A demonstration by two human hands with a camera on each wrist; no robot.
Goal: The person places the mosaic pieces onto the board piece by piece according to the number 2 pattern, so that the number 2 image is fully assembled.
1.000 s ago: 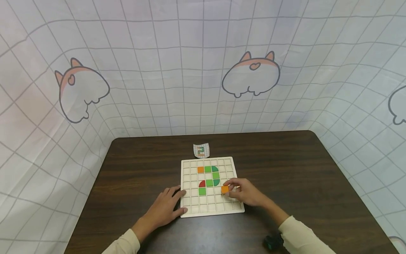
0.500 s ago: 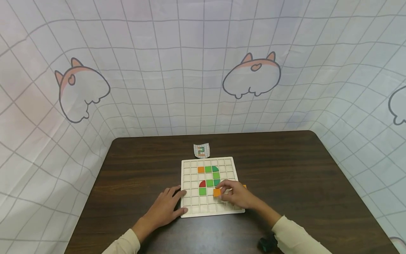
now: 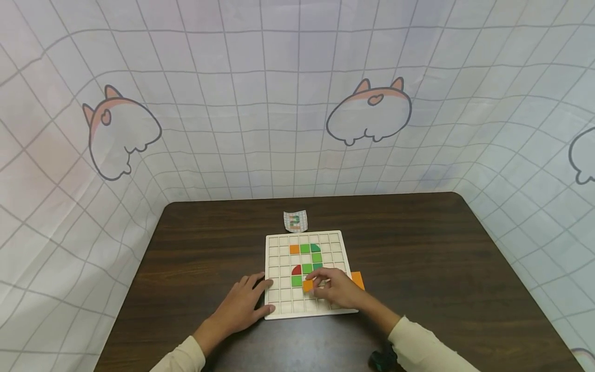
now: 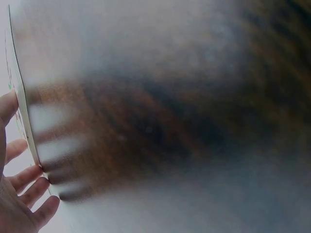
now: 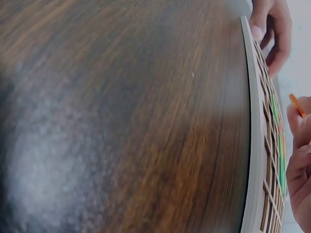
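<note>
A cream grid board [image 3: 279, 305] lies on the dark wooden table. Set in its cells are several tiles: an orange square [image 3: 295, 249], green squares [image 3: 296, 281], dark green rounded pieces and a red rounded piece [image 3: 296, 270]. My right hand [image 3: 337, 289] pinches an orange square tile [image 3: 308, 285] over the board, right of the lowest green square. In the right wrist view that orange tile [image 5: 296, 104] shows edge-on between thumb and finger. My left hand [image 3: 243, 304] rests at the board's left edge, fingers spread and touching the rim, as the left wrist view also shows.
Behind the board lies a small printed card [image 3: 295, 221] with a gridded pattern. Orange pieces [image 3: 357, 280] sit just past the board's right edge, partly behind my right hand. A dark object [image 3: 382, 360] is near my right forearm. Patterned white fabric surrounds the table.
My right hand has carried the orange tile leftward and slightly nearer across the board. The orange pieces at the right edge have come into sight. My left hand stays put.
</note>
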